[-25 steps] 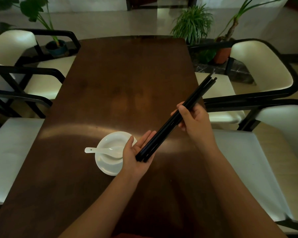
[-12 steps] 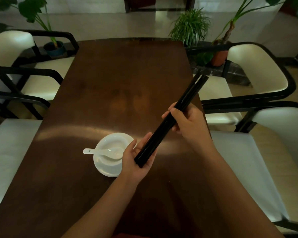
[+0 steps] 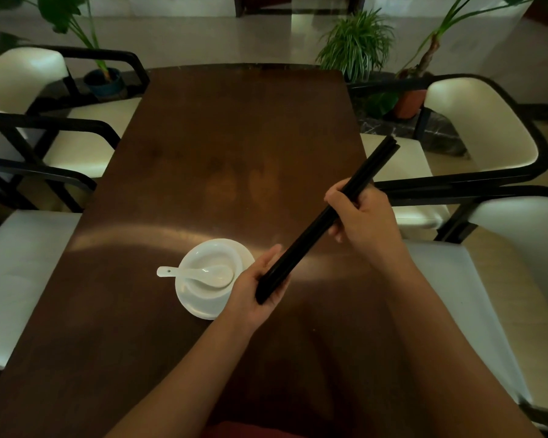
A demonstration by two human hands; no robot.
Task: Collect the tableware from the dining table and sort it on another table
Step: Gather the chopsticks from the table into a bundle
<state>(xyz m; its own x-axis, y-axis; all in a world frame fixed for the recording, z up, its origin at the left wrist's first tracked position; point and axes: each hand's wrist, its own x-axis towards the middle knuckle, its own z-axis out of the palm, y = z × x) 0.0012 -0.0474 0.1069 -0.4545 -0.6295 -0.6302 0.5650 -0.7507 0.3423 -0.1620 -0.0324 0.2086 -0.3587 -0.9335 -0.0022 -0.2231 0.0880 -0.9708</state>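
A bundle of several black chopsticks (image 3: pixel 307 238) slants above the dark wooden dining table (image 3: pixel 234 137), its upper end pointing far right. My right hand (image 3: pixel 361 219) grips the bundle around its middle. My left hand (image 3: pixel 253 292) cups the lower end, thumb on one side and fingers curled up on the other. Just left of my left hand, a white bowl (image 3: pixel 203 257) sits on a white saucer (image 3: pixel 196 311). A white spoon (image 3: pixel 184 273) lies in the bowl with its handle pointing left.
White-cushioned chairs with black frames line both long sides: two on the left (image 3: pixel 16 80) (image 3: pixel 16 279) and two on the right (image 3: pixel 478 121) (image 3: pixel 456 295). Potted plants (image 3: pixel 355 42) stand on the floor beyond the table's far end.
My left palm was flat against the chopstick ends; its fingers have now curled round the lower end. The bundle's ends sit more evenly together. Bowl, saucer and spoon have not moved.
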